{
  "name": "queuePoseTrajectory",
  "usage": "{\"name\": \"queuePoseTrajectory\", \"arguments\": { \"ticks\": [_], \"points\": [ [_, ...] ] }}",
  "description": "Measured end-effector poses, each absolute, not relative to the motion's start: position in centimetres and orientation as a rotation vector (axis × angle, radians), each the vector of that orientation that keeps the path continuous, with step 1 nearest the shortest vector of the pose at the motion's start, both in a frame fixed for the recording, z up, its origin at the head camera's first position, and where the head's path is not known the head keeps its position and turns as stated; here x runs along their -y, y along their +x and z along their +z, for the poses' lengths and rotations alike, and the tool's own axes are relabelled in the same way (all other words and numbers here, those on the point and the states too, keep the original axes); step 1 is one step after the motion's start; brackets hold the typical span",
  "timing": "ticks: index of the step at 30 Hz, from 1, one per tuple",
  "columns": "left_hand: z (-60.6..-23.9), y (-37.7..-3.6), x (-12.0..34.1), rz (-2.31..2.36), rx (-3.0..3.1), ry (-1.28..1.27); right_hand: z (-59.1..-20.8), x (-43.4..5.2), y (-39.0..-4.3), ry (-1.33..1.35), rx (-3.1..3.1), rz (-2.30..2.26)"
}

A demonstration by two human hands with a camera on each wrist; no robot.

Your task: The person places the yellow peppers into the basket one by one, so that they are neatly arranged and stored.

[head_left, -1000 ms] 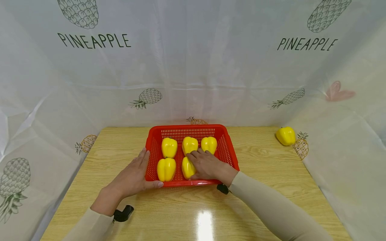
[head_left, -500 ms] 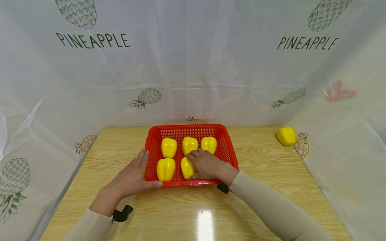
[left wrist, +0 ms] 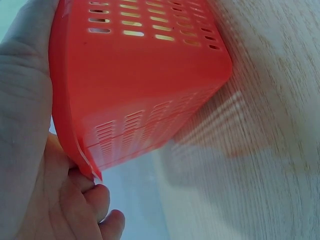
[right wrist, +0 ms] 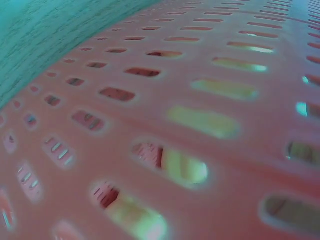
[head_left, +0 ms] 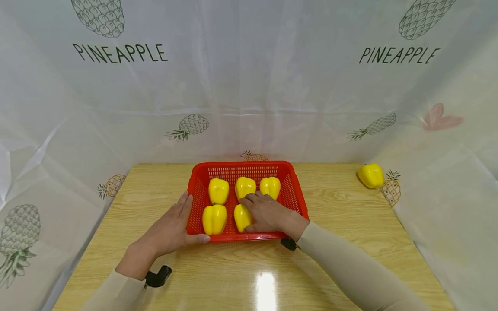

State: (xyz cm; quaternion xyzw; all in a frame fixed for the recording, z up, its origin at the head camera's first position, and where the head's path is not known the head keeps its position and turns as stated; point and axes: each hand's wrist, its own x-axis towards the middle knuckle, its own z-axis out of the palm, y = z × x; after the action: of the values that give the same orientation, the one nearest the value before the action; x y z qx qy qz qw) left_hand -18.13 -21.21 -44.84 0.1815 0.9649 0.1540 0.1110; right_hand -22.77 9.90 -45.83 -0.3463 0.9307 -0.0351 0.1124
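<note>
A red plastic basket with slotted walls stands on the table, holding several yellow bell peppers. My left hand grips its front left corner, thumb along the front rim and fingers against the left side; the left wrist view shows fingertips just under the rim. Inside the basket, my right hand holds a front-row yellow bell pepper, fingers at its far side and thumb at its near side. The hand hides part of that pepper. In the right wrist view the slotted basket wall fills most of the picture, with yellow showing through.
Another yellow bell pepper lies at the table's far right corner. The wooden table is enclosed by a pale sheet with pineapple prints at the back and sides. Black devices are worn at both wrists.
</note>
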Motion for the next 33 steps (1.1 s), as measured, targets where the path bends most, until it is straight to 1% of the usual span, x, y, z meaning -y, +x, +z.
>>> {"name": "queuePoseTrajectory", "arguments": {
  "ticks": [5, 11, 18, 21, 26, 33],
  "points": [
    [-44.9, -18.3, 21.0, 0.44, -2.817, 0.521, -46.1, -10.2, -22.7, -1.039, -2.814, -0.12],
    [-44.9, -18.4, 21.0, 0.435, -2.818, 0.512, -46.0, -10.7, -22.4, -1.08, -2.938, -0.036],
    [-44.8, -18.2, 20.9, 0.442, -2.804, 0.496, -44.6, -12.5, -21.1, -1.05, -3.035, -0.075],
    [-44.8, -18.1, 20.9, 0.435, -2.805, 0.488, -44.0, -14.1, -20.6, -1.042, -3.071, -0.104],
    [-44.7, -18.1, 21.0, 0.421, -2.82, 0.496, -43.2, -17.7, -20.4, -1.052, -3.154, -0.018],
    [-44.7, -18.1, 21.1, 0.427, -2.829, 0.514, -42.7, -24.2, -22.0, -1.024, -3.262, 0.073]
  ]
}}
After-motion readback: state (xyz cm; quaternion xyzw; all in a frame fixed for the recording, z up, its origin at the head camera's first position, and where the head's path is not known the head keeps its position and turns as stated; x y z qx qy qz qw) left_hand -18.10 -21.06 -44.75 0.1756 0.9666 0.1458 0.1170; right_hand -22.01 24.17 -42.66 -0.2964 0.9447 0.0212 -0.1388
